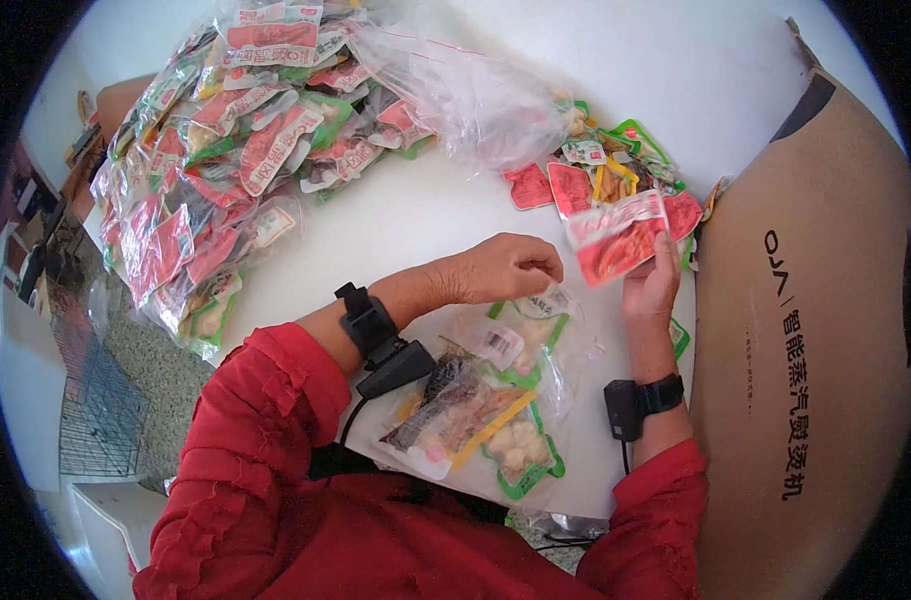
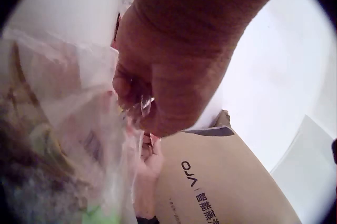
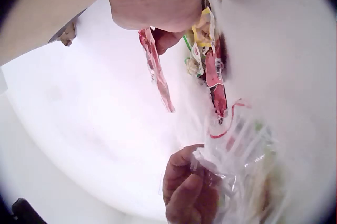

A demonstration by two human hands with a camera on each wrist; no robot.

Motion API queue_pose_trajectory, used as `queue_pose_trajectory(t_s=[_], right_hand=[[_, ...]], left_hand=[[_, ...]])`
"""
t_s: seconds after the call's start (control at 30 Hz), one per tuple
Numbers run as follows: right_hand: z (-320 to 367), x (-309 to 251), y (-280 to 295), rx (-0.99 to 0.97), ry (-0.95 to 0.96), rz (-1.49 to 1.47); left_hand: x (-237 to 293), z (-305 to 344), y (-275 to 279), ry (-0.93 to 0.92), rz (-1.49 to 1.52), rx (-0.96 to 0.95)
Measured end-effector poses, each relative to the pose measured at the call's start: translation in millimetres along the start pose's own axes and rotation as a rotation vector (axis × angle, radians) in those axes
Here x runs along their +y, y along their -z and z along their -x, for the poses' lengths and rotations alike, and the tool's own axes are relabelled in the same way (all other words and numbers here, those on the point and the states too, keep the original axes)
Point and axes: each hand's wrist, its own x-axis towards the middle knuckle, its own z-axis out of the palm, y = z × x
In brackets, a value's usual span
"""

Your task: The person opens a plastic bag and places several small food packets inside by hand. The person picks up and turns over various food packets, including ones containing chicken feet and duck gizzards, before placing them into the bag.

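Observation:
The left hand (image 1: 520,268) pinches the edge of a clear plastic bag (image 1: 573,380), which lies toward the person and holds several packets, among them a green-edged one (image 1: 520,450) and a dark one with a yellow edge (image 1: 445,405). In the left wrist view, the curled fingers of the left hand (image 2: 163,71) grip the clear film. The right hand (image 1: 653,282) holds a red and white packet (image 1: 615,240) by its edge, in front of a small pile of packets (image 1: 625,165). From the right wrist, that red packet (image 3: 157,71) appears edge-on below the right hand (image 3: 158,3).
A large heap of bagged packets (image 1: 265,130) covers the table's far left. An empty-looking clear bag (image 1: 485,100) stretches from it toward the small pile. A tall cardboard box (image 1: 815,300) stands along the right side. The white table (image 1: 375,220) lies between.

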Motion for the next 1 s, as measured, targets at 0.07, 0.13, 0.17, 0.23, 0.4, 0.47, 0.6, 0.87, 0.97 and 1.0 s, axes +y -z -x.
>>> queue_pose_trajectory(t_s=[0.07, 0.13, 0.17, 0.23, 0.4, 0.47, 0.6, 0.87, 0.97, 1.0], right_hand=[[-6.6, -3.8, 7.9, 0.081, 0.072, -0.040], [-9.0, -3.3, 13.0, 0.067, 0.052, 0.011], [-9.0, -1.6, 15.4, 0.052, 0.030, 0.064], [-7.9, 6.1, 13.8, 0.029, -0.010, 0.096], [5.7, 6.0, -12.0, -0.147, -0.136, 0.233], [11.8, -3.3, -18.6, -0.261, -0.233, 0.256], [26.5, -2.0, -31.0, -0.478, -0.402, 0.371], [36.0, -19.4, -32.4, -1.163, -0.286, 1.003], [13.7, 0.2, -3.3, -0.638, -0.512, 0.309], [23.1, -15.1, -29.8, -0.597, -0.271, 0.557]], left_hand=[[-1.9, 1.0, -2.6, -0.267, -0.326, 0.050], [-1.2, -2.2, -2.5, -0.290, -0.406, 0.092], [-1.5, -3.8, -2.8, -0.313, -0.484, 0.136], [4.6, -2.9, -4.6, -0.349, -0.421, 0.182], [17.1, -1.5, -6.0, -0.355, -0.258, 0.256], [21.7, -1.7, -6.4, -0.381, -0.297, 0.256], [29.1, 0.2, -9.5, -0.449, -0.412, 0.293], [36.2, -2.0, -12.2, -0.526, -0.482, 0.347], [54.3, 6.4, -14.4, -0.627, -0.335, 0.350], [56.9, 8.3, -13.9, -0.634, -0.361, 0.363]])
